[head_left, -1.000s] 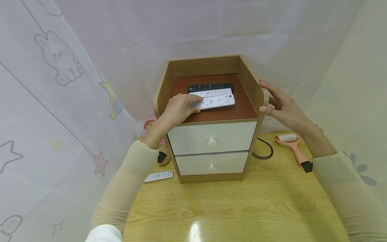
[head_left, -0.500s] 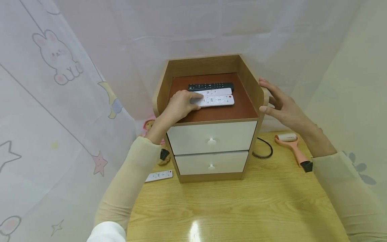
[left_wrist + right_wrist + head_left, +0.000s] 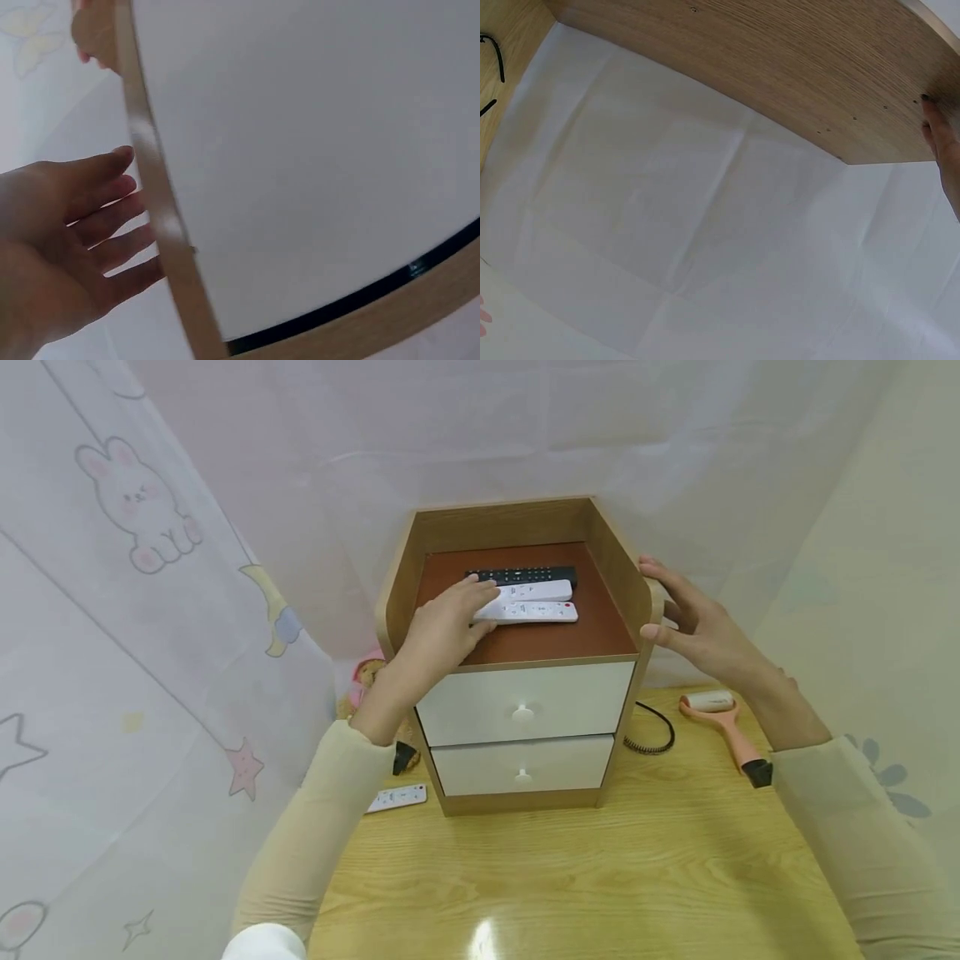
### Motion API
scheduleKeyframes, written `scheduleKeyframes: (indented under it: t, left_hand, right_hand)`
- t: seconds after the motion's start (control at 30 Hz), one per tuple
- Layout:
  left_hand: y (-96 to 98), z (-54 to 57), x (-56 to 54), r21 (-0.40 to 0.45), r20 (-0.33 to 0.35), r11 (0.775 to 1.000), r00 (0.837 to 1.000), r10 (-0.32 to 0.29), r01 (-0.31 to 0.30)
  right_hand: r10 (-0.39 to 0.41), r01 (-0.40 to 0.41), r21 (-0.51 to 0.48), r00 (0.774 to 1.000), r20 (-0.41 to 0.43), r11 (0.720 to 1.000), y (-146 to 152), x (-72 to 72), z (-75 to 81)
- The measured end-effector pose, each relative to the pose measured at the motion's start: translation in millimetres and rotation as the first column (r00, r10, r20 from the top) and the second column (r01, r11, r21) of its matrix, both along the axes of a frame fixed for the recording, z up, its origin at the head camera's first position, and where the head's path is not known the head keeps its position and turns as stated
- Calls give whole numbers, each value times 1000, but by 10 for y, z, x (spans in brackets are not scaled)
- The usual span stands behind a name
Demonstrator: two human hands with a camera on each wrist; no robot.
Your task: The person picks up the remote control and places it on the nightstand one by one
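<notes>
On the brown top of a small two-drawer cabinet (image 3: 555,643), two white remote controls (image 3: 551,612) lie side by side in front of a black remote control (image 3: 547,575). My left hand (image 3: 438,631) rests over the left ends of the white remotes, covering them, fingers fairly straight and spread. In the left wrist view its fingers show extended beside the cabinet's wooden edge (image 3: 161,180). At the cabinet's raised right side, my right hand (image 3: 697,622) touches the panel, thumb by the front edge. The right wrist view shows fingertips against the outer wooden panel (image 3: 780,67).
Another white remote (image 3: 401,797) lies on the wooden table (image 3: 540,877) left of the cabinet, near a partly hidden plush toy (image 3: 367,672). To the right are a coiled black cord (image 3: 652,745) and an orange-handled lint roller (image 3: 723,718). Patterned curtains surround the table.
The nearer white remote has gone from tilted in my left hand's grip to lying flat beside the other. The left fingers have loosened and spread. My right hand has stayed on the side panel.
</notes>
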State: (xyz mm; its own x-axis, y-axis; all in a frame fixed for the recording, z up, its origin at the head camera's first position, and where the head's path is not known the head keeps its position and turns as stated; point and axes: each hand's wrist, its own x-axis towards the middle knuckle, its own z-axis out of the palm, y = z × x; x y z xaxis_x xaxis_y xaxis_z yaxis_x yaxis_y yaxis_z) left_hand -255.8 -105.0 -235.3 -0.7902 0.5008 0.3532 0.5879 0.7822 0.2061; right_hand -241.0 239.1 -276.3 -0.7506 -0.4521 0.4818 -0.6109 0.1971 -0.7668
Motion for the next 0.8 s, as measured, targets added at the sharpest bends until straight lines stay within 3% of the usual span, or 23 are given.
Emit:
scheduleKeyframes:
  t: [0.07,0.1,0.17,0.23,0.33,0.37,0.43,0.5,0.53,0.57,0.63,0.73,0.8]
  left_hand:
    - [-53,10,179,55,-110,996,992,-63,69]
    - [-87,4,271,92,-176,989,979,-99,116]
    - [-173,-29,455,158,-324,962,932,-164,224]
    - [-284,-93,646,208,-453,924,869,-199,320]
    - [-465,-236,917,301,-577,867,800,-167,397]
    - [-530,-299,986,341,-606,846,784,-137,411]
    - [-674,-456,1069,423,-638,809,768,-54,408]
    - [-842,-656,1066,504,-630,780,776,38,371]
    - [-942,-776,1034,533,-613,773,786,71,345]
    - [-1048,-913,991,561,-581,769,808,103,305]
    - [-1272,-1231,868,594,-487,779,860,150,201]
    - [-1609,-1810,651,578,-270,816,940,210,-17]
    - [-1805,-2182,545,510,-103,844,963,250,-165]
  right_hand:
    - [0,0,3,1000,2,1000,15,-23,-23]
    - [-5,5,5,1000,2,1000,22,-23,-31]
    - [-19,19,10,1000,6,1000,25,-5,-36]
    - [-32,31,18,999,4,999,16,32,-27]
    - [-46,46,29,999,3,999,-19,115,16]
    - [-48,48,33,999,-2,998,-33,143,35]
    - [-47,48,29,999,-5,998,-58,196,75]
    - [-49,49,25,999,-5,999,-76,236,109]
    - [-48,48,20,999,-4,999,-81,250,119]
    - [-47,47,16,999,-3,999,-85,258,126]
    - [-48,48,17,999,-3,999,-90,267,129]
    - [-50,50,26,999,-8,998,-96,268,122]
    - [-59,59,41,998,-11,997,-101,268,120]
